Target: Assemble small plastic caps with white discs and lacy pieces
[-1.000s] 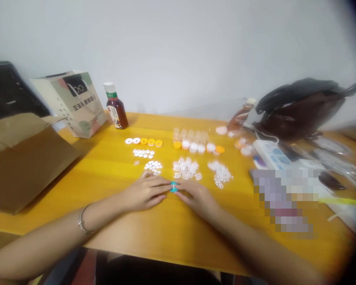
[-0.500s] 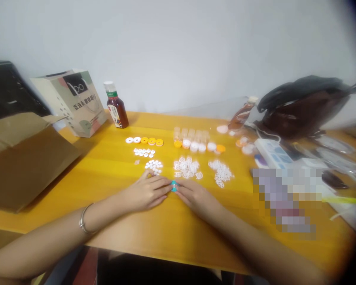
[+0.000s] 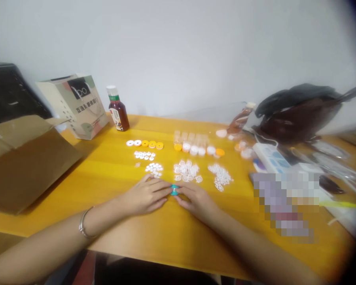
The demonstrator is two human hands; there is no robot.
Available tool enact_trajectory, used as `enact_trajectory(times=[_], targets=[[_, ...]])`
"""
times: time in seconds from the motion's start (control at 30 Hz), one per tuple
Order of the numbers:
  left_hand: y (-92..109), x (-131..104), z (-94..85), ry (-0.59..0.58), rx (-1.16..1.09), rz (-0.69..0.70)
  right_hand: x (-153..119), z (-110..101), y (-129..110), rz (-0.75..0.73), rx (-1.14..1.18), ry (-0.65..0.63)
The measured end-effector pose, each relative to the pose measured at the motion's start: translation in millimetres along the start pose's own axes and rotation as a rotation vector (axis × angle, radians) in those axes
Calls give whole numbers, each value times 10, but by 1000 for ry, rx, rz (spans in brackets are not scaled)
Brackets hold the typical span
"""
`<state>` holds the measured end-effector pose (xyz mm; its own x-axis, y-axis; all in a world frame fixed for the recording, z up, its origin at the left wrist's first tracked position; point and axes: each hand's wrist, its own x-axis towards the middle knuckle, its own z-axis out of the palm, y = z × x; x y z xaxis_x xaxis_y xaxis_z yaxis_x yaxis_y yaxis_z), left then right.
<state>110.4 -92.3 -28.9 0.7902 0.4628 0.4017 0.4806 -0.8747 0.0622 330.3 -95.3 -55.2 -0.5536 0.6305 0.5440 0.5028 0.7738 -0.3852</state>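
Teal piece [image 3: 174, 190] | grip — left hand [image 3: 148, 194], right hand [image 3: 198, 198] pinching it | tabletop [image 3: 169, 237] stretches to near edge [image 3: 154, 261]

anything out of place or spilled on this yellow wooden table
One small pale piece looks stray: it lies alone, left of the small round white pieces. No spill shows. The small turquoise object, partly covered by the left hand and right hand, is hard to judge.
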Motion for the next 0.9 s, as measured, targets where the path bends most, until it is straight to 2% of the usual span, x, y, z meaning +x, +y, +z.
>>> enact_trajectory(times=[0.07,0.17,0.23,0.33,0.43,0.63,0.9], targets=[[-124,-21,-50,74,-7,-82,0,4,-4,6,7,14],[-396,-73,-116,171,-28,-286,4,6,-9,17,0,12],[-571,-111,-126,153,-77,-355,13,-1,-15,27,6,6],[-730,-151,-87,88,-135,-368,31,-32,-31,37,31,-3],[-766,-162,-30,71,-118,-358,40,-63,-51,56,52,-30],[-753,-146,-10,81,-101,-323,16,-40,-53,211,41,-56],[-757,-114,25,97,2,-282,24,-34,-49,213,71,-67]])
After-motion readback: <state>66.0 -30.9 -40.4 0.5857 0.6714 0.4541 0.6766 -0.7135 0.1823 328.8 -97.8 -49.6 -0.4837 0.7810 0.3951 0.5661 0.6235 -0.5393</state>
